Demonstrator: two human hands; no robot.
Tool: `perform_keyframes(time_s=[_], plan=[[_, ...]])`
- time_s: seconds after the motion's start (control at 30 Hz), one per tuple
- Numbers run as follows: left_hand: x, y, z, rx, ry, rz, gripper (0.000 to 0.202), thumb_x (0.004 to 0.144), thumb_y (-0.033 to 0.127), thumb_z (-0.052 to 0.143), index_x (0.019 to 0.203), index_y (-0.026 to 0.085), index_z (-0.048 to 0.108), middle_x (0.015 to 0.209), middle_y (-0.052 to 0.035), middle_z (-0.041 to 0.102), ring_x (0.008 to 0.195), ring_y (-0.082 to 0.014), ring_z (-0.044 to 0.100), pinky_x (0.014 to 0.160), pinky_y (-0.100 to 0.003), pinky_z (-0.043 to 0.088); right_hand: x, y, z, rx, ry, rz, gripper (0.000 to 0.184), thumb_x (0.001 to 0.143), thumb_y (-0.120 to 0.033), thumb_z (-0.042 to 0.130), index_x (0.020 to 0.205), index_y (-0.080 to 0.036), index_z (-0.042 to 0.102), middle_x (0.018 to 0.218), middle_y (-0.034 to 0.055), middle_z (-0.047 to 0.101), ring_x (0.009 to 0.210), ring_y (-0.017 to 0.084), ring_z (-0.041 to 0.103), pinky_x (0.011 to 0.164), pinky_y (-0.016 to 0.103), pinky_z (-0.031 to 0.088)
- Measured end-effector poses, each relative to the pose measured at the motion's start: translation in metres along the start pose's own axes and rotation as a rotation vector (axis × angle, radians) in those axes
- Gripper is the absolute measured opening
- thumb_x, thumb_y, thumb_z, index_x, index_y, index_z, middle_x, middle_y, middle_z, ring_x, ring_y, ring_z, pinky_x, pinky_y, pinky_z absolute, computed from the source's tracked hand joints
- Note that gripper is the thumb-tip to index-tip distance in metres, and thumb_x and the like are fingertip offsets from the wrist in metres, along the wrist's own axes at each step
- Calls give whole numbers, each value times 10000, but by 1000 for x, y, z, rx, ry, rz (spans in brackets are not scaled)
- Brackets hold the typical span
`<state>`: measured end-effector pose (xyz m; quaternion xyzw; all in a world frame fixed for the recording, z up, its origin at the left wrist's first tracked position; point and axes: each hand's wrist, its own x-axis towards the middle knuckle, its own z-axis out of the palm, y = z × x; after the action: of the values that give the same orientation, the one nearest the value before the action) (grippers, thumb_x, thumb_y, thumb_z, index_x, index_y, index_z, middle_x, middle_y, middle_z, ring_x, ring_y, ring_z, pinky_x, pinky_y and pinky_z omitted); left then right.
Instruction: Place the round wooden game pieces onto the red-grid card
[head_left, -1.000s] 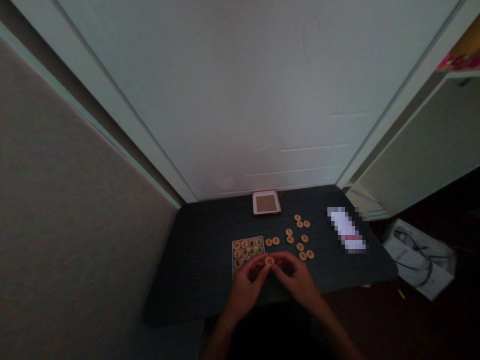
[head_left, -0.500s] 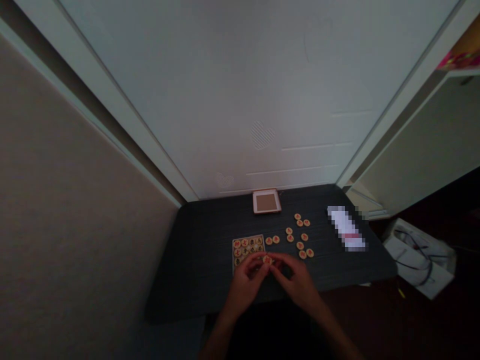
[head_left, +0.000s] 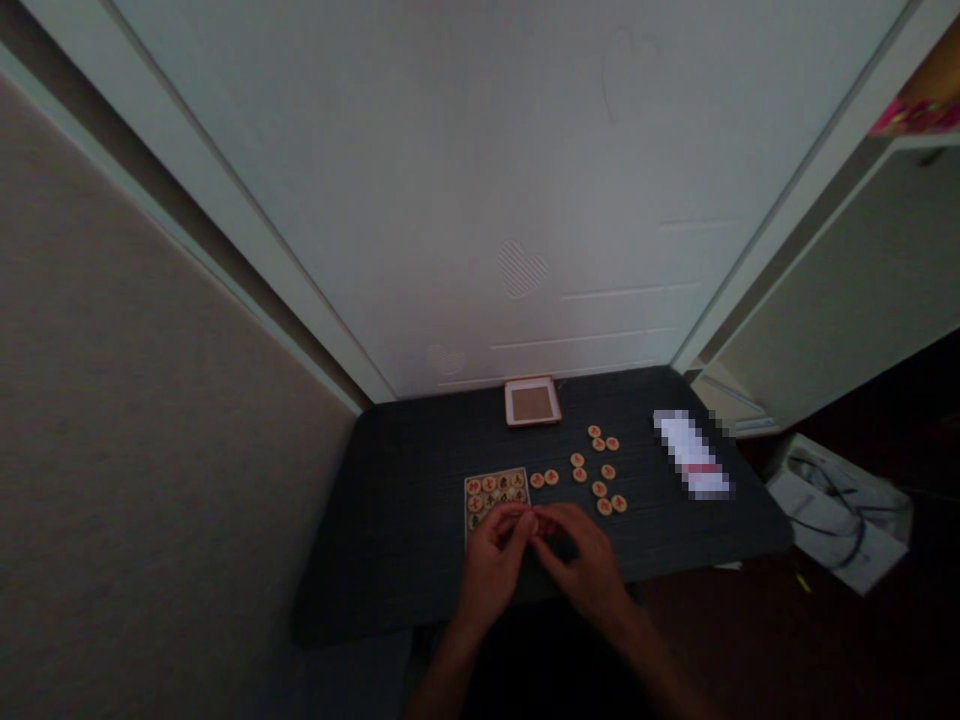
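My left hand (head_left: 491, 562) and my right hand (head_left: 586, 562) meet over the near right corner of a shallow box (head_left: 496, 474). Their fingertips are pinched together around one Chinese chess piece, now almost wholly covered by the fingers. Rows of round wooden pieces (head_left: 490, 484) with red or black characters lie in the box, and my left hand hides its nearer part. Two loose pieces with red characters (head_left: 544, 479) lie side by side just right of the box. Several more red-marked pieces (head_left: 599, 489) are scattered farther right on the dark table (head_left: 390, 500).
At the back of the table, against the white panel, sits a box lid (head_left: 532, 404). A blurred-out white object (head_left: 690, 455) lies on the right. On the floor beyond the right edge stands a white box (head_left: 840, 530) with dark cables.
Half a second ago the piece showed its red character between my fingertips. Now my left thumb and fingers cover it, and my right hand has shifted slightly left.
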<state>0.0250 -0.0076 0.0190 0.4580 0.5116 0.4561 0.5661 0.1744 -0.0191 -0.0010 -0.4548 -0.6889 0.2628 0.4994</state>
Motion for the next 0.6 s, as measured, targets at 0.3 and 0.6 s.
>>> perform_keyframes(time_s=[0.3, 0.6], plan=[[0, 8, -4, -5, -40, -31, 272, 909, 422, 635, 1035, 186, 684, 1022, -73, 774, 919, -229, 742, 849, -336, 567, -1, 0, -2, 10, 7, 31, 298, 923, -181, 612, 1206, -262, 659, 1116, 70, 710, 987, 214, 674, 869, 351, 569], [-3, 6, -9, -35, -158, -57, 287, 892, 355, 686, 1127, 207, 616, 1114, -91, 760, 1068, -244, 715, 972, -364, 526, -1, 5, -4, 36, -10, 79, 273, 930, -240, 618, 1198, -259, 667, 1063, 65, 719, 913, 204, 684, 827, 331, 572]])
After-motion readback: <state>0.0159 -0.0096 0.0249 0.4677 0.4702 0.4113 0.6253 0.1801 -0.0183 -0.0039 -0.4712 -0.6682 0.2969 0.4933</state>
